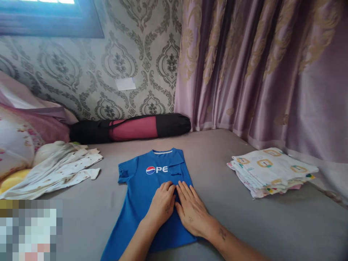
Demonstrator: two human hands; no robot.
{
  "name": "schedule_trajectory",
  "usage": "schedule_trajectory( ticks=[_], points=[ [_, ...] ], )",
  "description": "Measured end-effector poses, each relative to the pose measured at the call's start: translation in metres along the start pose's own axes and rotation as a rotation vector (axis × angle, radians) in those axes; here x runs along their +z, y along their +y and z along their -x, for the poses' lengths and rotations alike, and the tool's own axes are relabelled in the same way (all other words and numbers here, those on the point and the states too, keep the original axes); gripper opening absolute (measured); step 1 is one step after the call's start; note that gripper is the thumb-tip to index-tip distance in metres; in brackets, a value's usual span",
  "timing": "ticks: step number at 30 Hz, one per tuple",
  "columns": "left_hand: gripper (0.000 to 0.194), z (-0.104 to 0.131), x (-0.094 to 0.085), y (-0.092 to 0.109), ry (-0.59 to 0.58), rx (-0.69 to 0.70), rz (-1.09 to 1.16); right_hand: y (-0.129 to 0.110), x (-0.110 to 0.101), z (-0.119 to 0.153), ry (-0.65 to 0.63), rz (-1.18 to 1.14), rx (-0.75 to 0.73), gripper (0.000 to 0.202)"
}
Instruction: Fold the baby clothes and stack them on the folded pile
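A blue short-sleeved T-shirt (pixel 136 214) lies spread on the grey bed sheet, its white-trimmed neckline facing away from me. The right side of the shirt is folded inward, with that sleeve lying across the chest and hiding part of the printed lettering. My left hand (pixel 162 203) rests on the middle of the shirt, fingers slightly bent over the cloth and holding nothing that I can see. Beside it, my right hand (pixel 191 210) lies flat with its fingers stretched out on the folded side. The fingertips of both hands nearly meet.
A stack of folded patterned cloths (pixel 272 168) sits to the right. Rumpled white spotted clothing (pixel 73 166) lies at the left by a floral pillow (pixel 13 141). Along the wall runs a black and pink long bag (pixel 133 128). Purple curtains (pixel 233 72) hang at the right.
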State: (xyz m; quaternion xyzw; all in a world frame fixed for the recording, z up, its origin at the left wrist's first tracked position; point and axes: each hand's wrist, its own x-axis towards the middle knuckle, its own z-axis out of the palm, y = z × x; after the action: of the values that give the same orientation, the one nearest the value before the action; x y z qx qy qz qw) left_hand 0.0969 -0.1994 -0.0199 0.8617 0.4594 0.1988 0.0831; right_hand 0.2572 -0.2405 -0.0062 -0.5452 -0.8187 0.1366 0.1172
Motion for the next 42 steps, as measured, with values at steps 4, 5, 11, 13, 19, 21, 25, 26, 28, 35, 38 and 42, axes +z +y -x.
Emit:
schedule_trajectory(
  ticks=[4,5,11,13,19,21,25,26,28,35,38,42],
  points=[
    [0.034,0.001,0.0,-0.001,-0.006,0.006,0.003,0.0,0.0,0.0,-0.024,-0.005,0.017,0.059],
    [0.034,0.001,0.0,-0.002,-0.002,0.011,0.006,0.0,0.0,0.0,-0.024,-0.009,0.014,0.059],
    [0.035,0.001,0.005,-0.006,0.037,0.021,0.023,0.004,0.007,0.001,0.031,-0.046,0.011,0.058],
    [0.035,0.002,0.005,-0.007,0.038,0.015,0.03,0.004,0.007,0.001,0.028,-0.052,0.016,0.058],
    [0.034,0.002,0.003,-0.007,0.039,0.014,0.051,0.003,0.006,0.001,0.014,-0.054,0.023,0.059],
    [0.033,0.002,0.002,-0.006,0.029,0.009,0.048,0.003,0.005,0.001,0.014,-0.054,0.021,0.059],
    [0.034,0.001,0.001,-0.006,0.013,0.005,0.037,0.004,0.005,0.0,-0.007,-0.052,0.017,0.06],
    [0.034,0.001,0.0,-0.005,0.011,0.006,0.035,0.004,0.005,0.0,-0.009,-0.051,0.017,0.06],
    [0.034,0.001,0.0,-0.005,0.012,0.013,0.037,0.004,0.005,0.0,-0.007,-0.049,0.016,0.06],
    [0.035,0.0,0.002,-0.013,0.032,0.047,0.106,0.006,0.01,-0.002,0.013,-0.031,0.0,0.063],
    [0.032,-0.003,-0.001,-0.015,0.033,0.055,0.202,0.006,0.01,-0.003,0.006,-0.025,-0.003,0.063],
    [0.027,-0.008,-0.014,-0.017,0.041,-0.047,0.416,0.005,0.006,-0.004,-0.024,-0.037,0.007,0.066]
  ],
)
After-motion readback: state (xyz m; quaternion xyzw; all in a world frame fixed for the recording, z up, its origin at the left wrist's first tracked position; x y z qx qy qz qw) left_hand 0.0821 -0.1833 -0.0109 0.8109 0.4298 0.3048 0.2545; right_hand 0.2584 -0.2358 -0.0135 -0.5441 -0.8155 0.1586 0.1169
